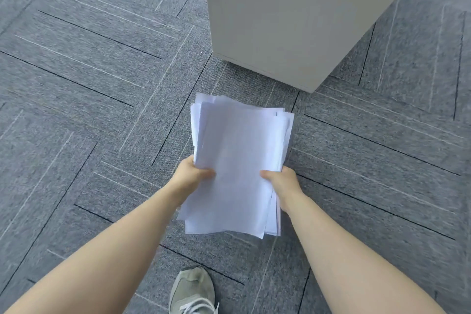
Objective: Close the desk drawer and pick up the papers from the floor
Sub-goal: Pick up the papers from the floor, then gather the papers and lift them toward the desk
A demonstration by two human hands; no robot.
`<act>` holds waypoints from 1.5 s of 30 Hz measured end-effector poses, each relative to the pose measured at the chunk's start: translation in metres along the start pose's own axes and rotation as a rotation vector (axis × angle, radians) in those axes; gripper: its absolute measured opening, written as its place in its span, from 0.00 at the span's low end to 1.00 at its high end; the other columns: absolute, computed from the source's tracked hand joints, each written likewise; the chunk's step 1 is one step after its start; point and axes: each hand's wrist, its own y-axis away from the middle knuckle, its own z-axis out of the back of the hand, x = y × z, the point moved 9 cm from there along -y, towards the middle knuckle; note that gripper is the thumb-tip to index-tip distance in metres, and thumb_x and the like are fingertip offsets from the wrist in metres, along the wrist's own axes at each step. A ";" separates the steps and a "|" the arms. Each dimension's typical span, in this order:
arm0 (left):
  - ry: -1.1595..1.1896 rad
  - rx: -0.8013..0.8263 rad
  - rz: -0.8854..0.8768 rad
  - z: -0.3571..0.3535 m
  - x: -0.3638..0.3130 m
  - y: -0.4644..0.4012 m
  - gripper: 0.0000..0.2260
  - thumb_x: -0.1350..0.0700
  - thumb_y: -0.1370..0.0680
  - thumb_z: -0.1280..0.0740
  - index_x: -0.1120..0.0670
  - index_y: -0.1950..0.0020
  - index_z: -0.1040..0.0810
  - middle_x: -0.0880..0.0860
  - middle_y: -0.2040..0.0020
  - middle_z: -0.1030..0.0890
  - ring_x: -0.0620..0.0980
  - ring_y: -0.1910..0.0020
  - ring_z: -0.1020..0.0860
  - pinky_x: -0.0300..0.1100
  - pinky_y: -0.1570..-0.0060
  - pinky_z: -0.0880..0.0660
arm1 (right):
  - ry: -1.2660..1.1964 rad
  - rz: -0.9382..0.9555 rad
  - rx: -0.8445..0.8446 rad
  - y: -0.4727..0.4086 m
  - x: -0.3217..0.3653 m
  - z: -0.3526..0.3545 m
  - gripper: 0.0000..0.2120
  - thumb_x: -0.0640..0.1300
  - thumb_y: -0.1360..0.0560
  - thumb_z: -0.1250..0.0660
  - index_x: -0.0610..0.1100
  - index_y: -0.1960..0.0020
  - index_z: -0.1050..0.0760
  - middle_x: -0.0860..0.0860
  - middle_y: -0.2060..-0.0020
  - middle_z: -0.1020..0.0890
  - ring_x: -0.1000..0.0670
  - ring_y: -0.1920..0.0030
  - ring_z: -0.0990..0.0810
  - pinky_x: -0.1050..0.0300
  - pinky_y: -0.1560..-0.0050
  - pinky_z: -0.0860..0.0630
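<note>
A loose stack of white papers (237,155) is held in front of me above the grey carpet, its sheets slightly fanned. My left hand (192,173) grips the stack's left edge with the thumb on top. My right hand (280,180) grips the right edge the same way. A pale grey desk cabinet (288,18) stands just beyond the papers; only its plain side and bottom corner show, and no drawer front is visible.
Grey carpet tiles (102,84) with dark and light line patterns cover the floor all around. My grey-green sneaker (192,290) with white laces stands at the bottom, below the papers.
</note>
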 end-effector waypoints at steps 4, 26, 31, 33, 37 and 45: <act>0.089 -0.025 -0.090 0.034 -0.102 0.073 0.11 0.68 0.33 0.26 0.57 0.54 0.18 0.46 0.68 0.14 0.47 0.66 0.17 0.38 0.67 0.20 | -0.036 0.185 0.074 0.102 0.113 0.011 0.05 0.34 0.30 0.28 0.43 0.57 0.18 0.44 0.55 0.14 0.42 0.52 0.15 0.45 0.46 0.19; -0.039 0.243 -0.649 0.053 -0.814 0.461 0.13 0.63 0.39 0.24 0.59 0.55 0.15 0.56 0.56 0.14 0.59 0.52 0.16 0.53 0.48 0.20 | -0.283 0.939 0.000 0.629 0.729 0.188 0.16 0.33 0.32 0.27 0.54 0.60 0.14 0.57 0.61 0.12 0.55 0.58 0.14 0.50 0.50 0.21; 0.073 0.071 -0.721 -0.001 -0.870 0.435 0.13 0.60 0.40 0.24 0.63 0.58 0.17 0.59 0.59 0.17 0.56 0.59 0.19 0.51 0.54 0.23 | -0.323 1.006 -0.130 0.615 0.784 0.240 0.07 0.35 0.29 0.28 0.46 0.60 0.17 0.57 0.67 0.13 0.57 0.65 0.14 0.61 0.63 0.19; 0.137 0.012 -0.760 -0.027 -0.893 0.421 0.10 0.60 0.38 0.24 0.59 0.59 0.18 0.55 0.63 0.18 0.51 0.64 0.19 0.45 0.60 0.23 | -0.365 1.048 -0.178 0.594 0.807 0.257 0.08 0.34 0.28 0.29 0.46 0.61 0.19 0.60 0.72 0.15 0.61 0.70 0.17 0.67 0.69 0.24; 0.167 -0.100 -0.772 -0.065 -0.907 0.362 0.13 0.63 0.33 0.24 0.55 0.52 0.20 0.48 0.61 0.18 0.36 0.68 0.20 0.30 0.70 0.26 | -0.324 0.940 -0.180 0.505 0.824 0.268 0.06 0.37 0.30 0.26 0.46 0.62 0.21 0.61 0.77 0.19 0.64 0.75 0.23 0.66 0.71 0.28; 0.138 -0.156 -0.511 -0.095 -0.864 0.259 0.16 0.68 0.30 0.29 0.56 0.45 0.24 0.51 0.54 0.18 0.48 0.55 0.20 0.38 0.57 0.25 | -0.297 0.634 -0.083 0.360 0.810 0.260 0.15 0.38 0.35 0.27 0.27 0.54 0.20 0.41 0.66 0.18 0.49 0.60 0.21 0.54 0.59 0.26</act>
